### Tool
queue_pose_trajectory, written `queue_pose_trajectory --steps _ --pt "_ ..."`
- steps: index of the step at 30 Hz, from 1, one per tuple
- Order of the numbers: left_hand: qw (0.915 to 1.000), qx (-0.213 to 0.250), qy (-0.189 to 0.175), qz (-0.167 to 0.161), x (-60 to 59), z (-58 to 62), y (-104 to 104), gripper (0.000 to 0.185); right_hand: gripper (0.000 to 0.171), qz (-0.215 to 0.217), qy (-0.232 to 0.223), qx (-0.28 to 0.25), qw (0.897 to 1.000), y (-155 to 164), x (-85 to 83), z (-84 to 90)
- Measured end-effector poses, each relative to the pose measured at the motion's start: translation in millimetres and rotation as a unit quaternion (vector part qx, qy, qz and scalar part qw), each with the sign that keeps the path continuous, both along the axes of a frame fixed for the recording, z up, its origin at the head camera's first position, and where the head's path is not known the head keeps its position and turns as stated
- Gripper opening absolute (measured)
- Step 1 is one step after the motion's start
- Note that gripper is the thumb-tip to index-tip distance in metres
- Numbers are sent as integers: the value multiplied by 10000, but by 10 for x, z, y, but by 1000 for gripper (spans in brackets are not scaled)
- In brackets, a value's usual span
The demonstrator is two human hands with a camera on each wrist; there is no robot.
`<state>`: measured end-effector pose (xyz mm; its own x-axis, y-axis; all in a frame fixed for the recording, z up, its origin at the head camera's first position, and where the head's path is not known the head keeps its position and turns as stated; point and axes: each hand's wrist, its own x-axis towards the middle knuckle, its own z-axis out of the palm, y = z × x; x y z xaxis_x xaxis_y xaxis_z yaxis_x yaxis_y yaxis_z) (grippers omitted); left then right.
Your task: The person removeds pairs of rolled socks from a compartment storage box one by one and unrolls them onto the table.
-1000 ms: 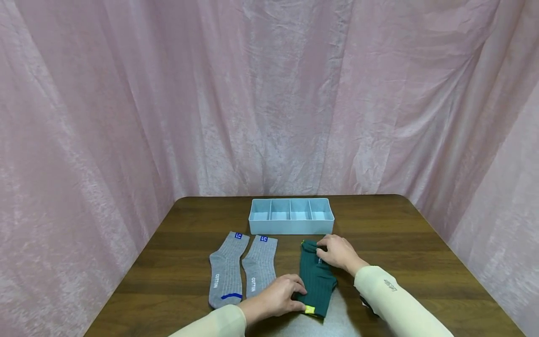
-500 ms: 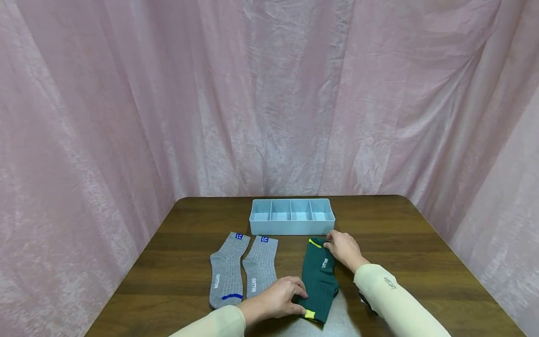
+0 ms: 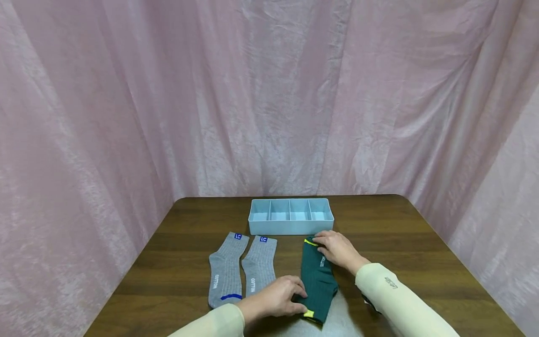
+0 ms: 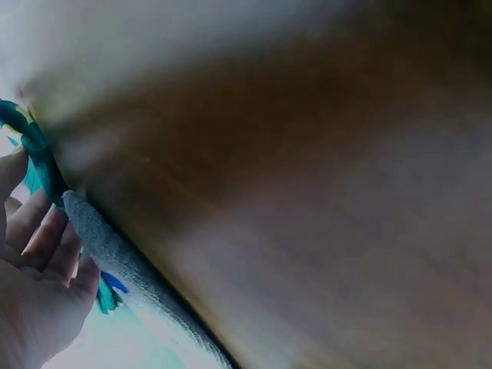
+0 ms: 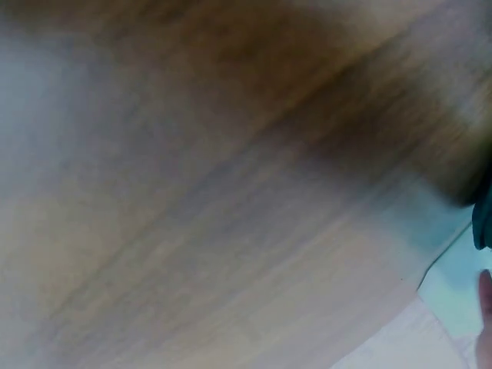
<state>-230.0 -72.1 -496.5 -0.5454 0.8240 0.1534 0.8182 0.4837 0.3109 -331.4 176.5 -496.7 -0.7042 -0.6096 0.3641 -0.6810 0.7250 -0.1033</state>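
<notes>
A dark green sock (image 3: 317,283) with yellow trim lies lengthwise on the table. My left hand (image 3: 280,296) touches its toe end, thumb by the yellow patch and fingers on the left edge. At the cuff, the fingers of my right hand (image 3: 337,250) rest on the fabric, covering the upper right corner. Two grey socks, one at left (image 3: 226,271) and one nearer the middle (image 3: 260,264), lie side by side; my left hand partly hides the nearer one. In the left wrist view the thumb meets green fabric (image 4: 48,171). The right wrist view barely catches the fingers.
Behind the socks stands a light blue divided box (image 3: 290,228) with several compartments. A small dark item, mostly hidden, sits beneath the right sleeve (image 3: 381,290). The wooden table (image 3: 202,215) ends at a pink curtain (image 3: 269,103).
The green sock's crumpled cuff has been spread flatter and farther back. My right hand went back and right, then slightly left over the cuff. My left hand stayed at the toe.
</notes>
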Motion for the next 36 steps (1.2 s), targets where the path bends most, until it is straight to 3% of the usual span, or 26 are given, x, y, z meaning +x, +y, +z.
queue_pose_trajectory --steps 5,12,20,27,36 --pt "9999 -19 149 -10 12 9 -14 25 41 -227 -797 402 9957 35 -10 -17" --pt "9996 -161 -15 250 39 51 17 28 43 -264 -972 511 9936 86 21 36" --pt "9949 -831 274 494 60 68 123 38 45 -681 -1234 553 9885 291 64 42" --pt "9935 -1021 459 224 -43 73 84 37 51 -1200 -1693 335 9777 644 168 39" --pt "9912 -1285 298 149 -159 151 -31 34 57 -1258 -1304 230 9832 916 282 -32"
